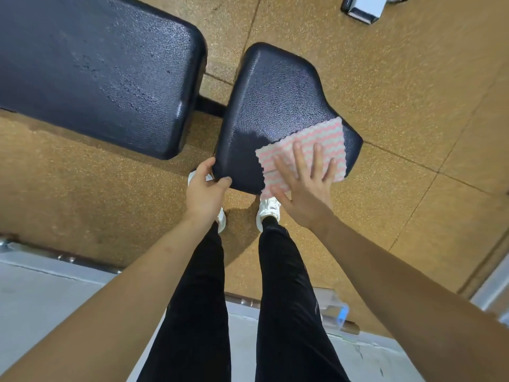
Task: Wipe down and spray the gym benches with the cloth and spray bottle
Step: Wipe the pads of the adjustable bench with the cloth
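Observation:
A black padded bench seat (275, 100) lies in front of me, wet with droplets except for a wiped streak at its near side. The long black back pad (93, 67) is to its left, also beaded with spray. A pink and white wavy-striped cloth (325, 136) lies flat on the seat's near right corner. My right hand (305, 186) presses on the cloth with straight, spread fingers. My left hand (205, 186) grips the seat's near left corner, thumb on top and fingers under the edge. A clear spray bottle (334, 310) with a blue part lies on the floor behind my right leg.
Speckled orange rubber floor tiles (413, 78) surround the bench. A grey concrete strip (41, 293) with a metal threshold runs behind my feet. A black and white equipment base (363, 6) stands at the top right. My legs and white shoes stand close to the seat.

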### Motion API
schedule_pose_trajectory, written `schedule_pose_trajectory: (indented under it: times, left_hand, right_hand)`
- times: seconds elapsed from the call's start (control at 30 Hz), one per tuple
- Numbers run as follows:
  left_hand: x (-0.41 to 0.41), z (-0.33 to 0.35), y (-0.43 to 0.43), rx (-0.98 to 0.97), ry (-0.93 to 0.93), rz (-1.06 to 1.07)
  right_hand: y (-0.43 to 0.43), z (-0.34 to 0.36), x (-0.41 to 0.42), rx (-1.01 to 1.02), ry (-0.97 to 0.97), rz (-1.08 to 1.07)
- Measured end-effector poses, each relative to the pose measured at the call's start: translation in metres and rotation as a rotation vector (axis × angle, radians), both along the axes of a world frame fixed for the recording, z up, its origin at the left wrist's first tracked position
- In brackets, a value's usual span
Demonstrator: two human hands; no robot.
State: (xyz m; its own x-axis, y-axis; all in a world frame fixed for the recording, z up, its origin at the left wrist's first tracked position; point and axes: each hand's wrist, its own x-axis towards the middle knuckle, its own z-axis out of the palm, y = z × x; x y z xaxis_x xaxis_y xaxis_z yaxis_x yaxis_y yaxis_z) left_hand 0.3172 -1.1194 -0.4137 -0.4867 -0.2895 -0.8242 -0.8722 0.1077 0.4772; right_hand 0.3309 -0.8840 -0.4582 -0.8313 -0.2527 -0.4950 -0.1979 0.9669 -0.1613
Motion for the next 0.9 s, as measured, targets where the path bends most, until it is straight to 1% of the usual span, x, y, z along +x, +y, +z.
schedule_pose_trajectory:
  times: [0.07, 0.17, 0.3, 0.37, 0.47, 0.63, 0.7, 0.73, 0.8, 0.9]
  left_hand:
    - [-0.001, -0.002, 0.005, -0.044, 0.007, -0.017]
    - [0.000, -0.008, 0.008, -0.125, 0.041, -0.040]
    - [0.000, -0.011, 0.011, -0.212, 0.053, -0.013]
    - [0.001, -0.012, 0.012, -0.207, 0.057, 0.004]
    - [0.003, -0.014, 0.013, -0.203, 0.050, 0.038]
    - [-0.001, -0.017, 0.007, -0.169, 0.006, 0.087]
    - [-0.001, -0.019, 0.004, -0.158, -0.001, 0.088]
    - [0.000, -0.019, 0.003, -0.150, -0.005, 0.094]
    - [0.001, -0.019, 0.002, -0.126, -0.002, 0.118]
    - [0.001, -0.017, 0.003, -0.082, 0.018, 0.152]
  right_hand:
    - [0.009, 0.002, -0.008, 0.028, -0.007, -0.114]
    - [0.020, 0.002, -0.029, 0.083, 0.039, -0.260]
    - [0.029, 0.003, -0.074, 0.136, 0.033, -0.361]
    - [0.028, 0.004, -0.098, 0.099, -0.002, -0.386]
    - [0.023, 0.010, -0.138, -0.067, -0.073, -0.399]
    - [0.007, 0.009, -0.198, -0.460, -0.335, -0.560]
    - [-0.002, 0.003, -0.218, -0.565, -0.406, -0.604]
    - [-0.008, 0.000, -0.228, -0.572, -0.431, -0.582]
    - [-0.020, -0.006, -0.247, -0.517, -0.459, -0.456]
    - [-0.041, -0.005, -0.265, -0.468, -0.455, -0.300]
